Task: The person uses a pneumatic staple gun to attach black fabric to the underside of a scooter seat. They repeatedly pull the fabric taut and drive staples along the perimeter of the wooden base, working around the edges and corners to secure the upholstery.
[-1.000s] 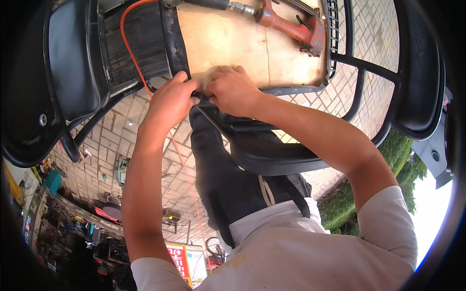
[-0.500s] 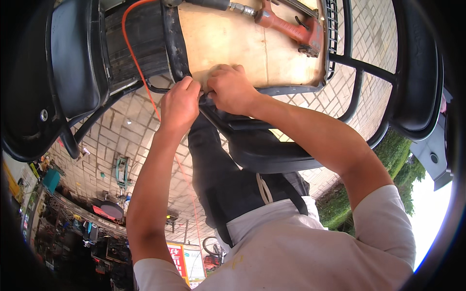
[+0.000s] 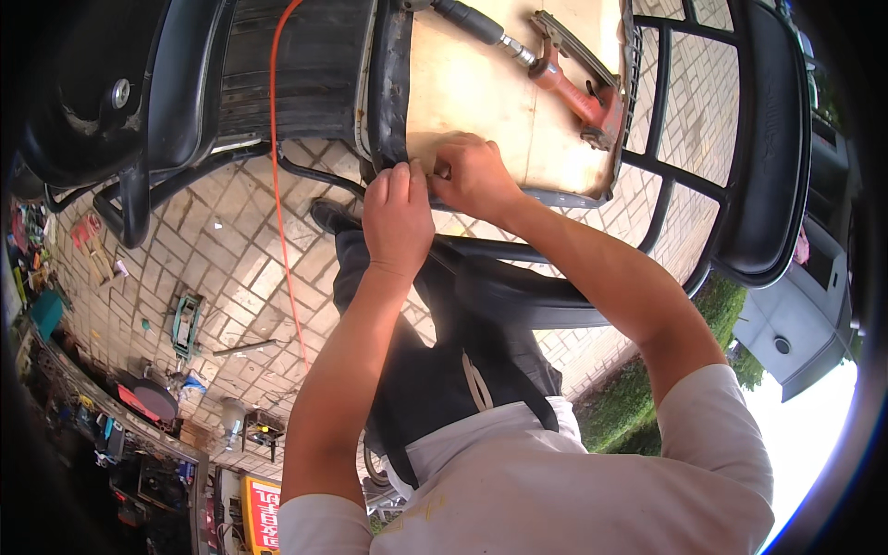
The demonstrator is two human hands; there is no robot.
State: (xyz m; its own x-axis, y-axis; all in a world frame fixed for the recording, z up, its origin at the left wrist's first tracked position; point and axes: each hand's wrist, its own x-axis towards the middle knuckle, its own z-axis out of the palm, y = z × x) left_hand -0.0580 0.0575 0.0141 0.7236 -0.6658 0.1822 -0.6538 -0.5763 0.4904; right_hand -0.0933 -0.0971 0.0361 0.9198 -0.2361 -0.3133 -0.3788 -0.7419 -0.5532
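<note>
Well to the left of the wooden panel (image 3: 481, 97) stands a black padded seat (image 3: 180, 92), and between the two lies a dark ribbed surface (image 3: 296, 83). An orange hose (image 3: 276, 166) runs down over it, left of the panel and apart from it. On the paving (image 3: 250, 245) below and left of the panel sits a green tool (image 3: 187, 324).

Black covering (image 3: 392, 83) lies folded along the panel's left edge, and more dark material borders the near edge; those sides look turned over already, though I cannot tell how firmly they are fastened. The near left corner seems unfinished, since both hands are busy there.

The left hand (image 3: 398, 213) is at that corner, its fingers drawn together. Just beside it, the right hand (image 3: 476, 176) is curled, thumb and forefinger close together. Their fingertips are partly hidden, so I cannot tell whether either pinches the covering or only presses on it.

A red air tool (image 3: 578, 92) rests on the panel's right part, touched by neither hand. Right of the panel, apart from it, is a black padded backrest (image 3: 772, 139) on a tubular frame (image 3: 659, 102).
</note>
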